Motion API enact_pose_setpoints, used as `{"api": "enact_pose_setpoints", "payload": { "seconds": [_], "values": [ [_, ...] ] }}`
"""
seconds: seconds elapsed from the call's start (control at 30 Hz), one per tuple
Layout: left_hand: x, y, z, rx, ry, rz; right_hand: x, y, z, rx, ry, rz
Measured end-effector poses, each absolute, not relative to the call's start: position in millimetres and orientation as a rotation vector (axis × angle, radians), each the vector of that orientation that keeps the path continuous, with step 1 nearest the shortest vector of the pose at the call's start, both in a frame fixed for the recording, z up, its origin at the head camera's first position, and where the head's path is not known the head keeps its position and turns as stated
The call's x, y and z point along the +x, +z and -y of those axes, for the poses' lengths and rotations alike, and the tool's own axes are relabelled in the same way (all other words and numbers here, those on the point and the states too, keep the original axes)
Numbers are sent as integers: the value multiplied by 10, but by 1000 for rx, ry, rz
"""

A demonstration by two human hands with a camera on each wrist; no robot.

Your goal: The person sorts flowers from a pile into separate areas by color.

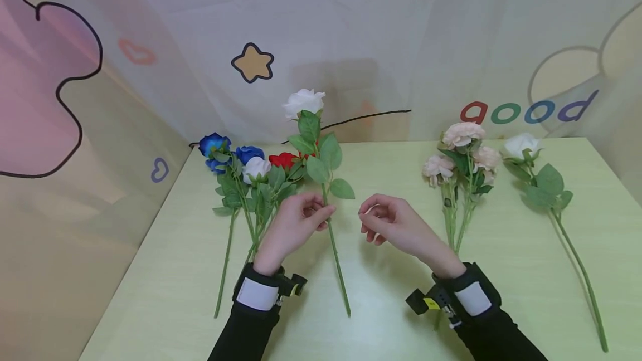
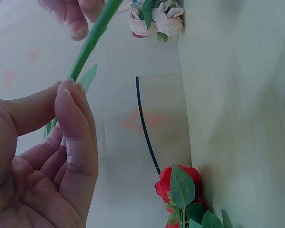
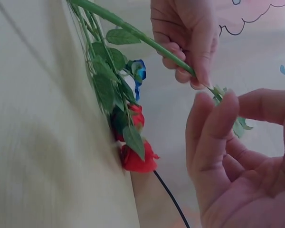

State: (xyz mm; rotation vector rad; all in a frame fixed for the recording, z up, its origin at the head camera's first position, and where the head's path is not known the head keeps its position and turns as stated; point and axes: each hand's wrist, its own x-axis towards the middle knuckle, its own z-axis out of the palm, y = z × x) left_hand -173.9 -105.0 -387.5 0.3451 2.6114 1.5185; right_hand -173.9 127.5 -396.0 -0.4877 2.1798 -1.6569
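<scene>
Between thumb and fingertips, my left hand (image 1: 296, 219) pinches the green stem of a white rose (image 1: 304, 103). The rose stands nearly upright, its bloom at the top and leaves just above my fingers. In the left wrist view the stem (image 2: 92, 45) runs up from the pinch of my fingers (image 2: 73, 109). My right hand (image 1: 393, 222) hovers to the right of that stem, apart from it, with loosely curled fingers and nothing between them. In the right wrist view its fingers (image 3: 213, 137) overlap the rose's leaves, beyond which the left hand (image 3: 187, 38) grips the stem.
Left on the table (image 1: 391, 327) lie blue roses (image 1: 215, 144), another white rose (image 1: 256, 169) and red roses (image 1: 282, 160). Pale pink flowers (image 1: 462, 135) lie at the right, beside a single white rose (image 1: 521, 145). A printed cloth (image 1: 401, 27) hangs behind.
</scene>
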Motion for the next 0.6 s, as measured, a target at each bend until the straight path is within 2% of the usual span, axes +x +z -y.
{"api": "enact_pose_setpoints", "payload": {
  "seconds": [0.6],
  "values": [
    [-1749, -3865, 988, 319, 1710, -2640, -1638, -4083, -1037, -653, -1500, -2022]
  ]
}}
